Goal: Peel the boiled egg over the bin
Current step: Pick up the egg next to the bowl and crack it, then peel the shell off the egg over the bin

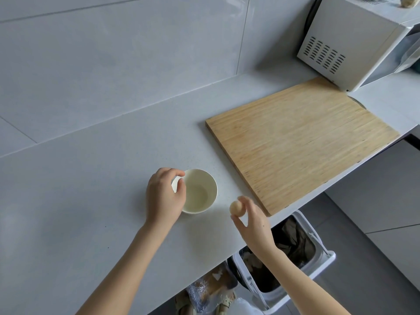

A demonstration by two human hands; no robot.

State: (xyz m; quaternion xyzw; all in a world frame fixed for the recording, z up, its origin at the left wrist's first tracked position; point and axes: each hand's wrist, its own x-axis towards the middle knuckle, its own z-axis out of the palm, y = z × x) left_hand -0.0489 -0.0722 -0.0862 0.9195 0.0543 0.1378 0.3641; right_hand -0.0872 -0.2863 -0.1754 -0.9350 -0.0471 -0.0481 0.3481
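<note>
Right hand [252,226] raised over the tabletop [91,178], near its front edge, thumb and fingertips clamped on the egg [236,208]. Egg sits at the top of the pinch, pale tan, shell state too blurred to read. Bowl [214,189] just left of this hand, white, with a little clear liquid at the bottom. Left hand [163,198] lies over the bowl's left rim, fingers curled, thumb and forefinger close together; cannot tell whether they grip the rim or only rest there. Board [295,144], wooden, lies beyond and right of the right hand, its near corner close to the knuckles. Bin [328,254] stands open on the floor below the right wrist, dark liner inside. Egg is over the tabletop, not yet over the bin.
</note>
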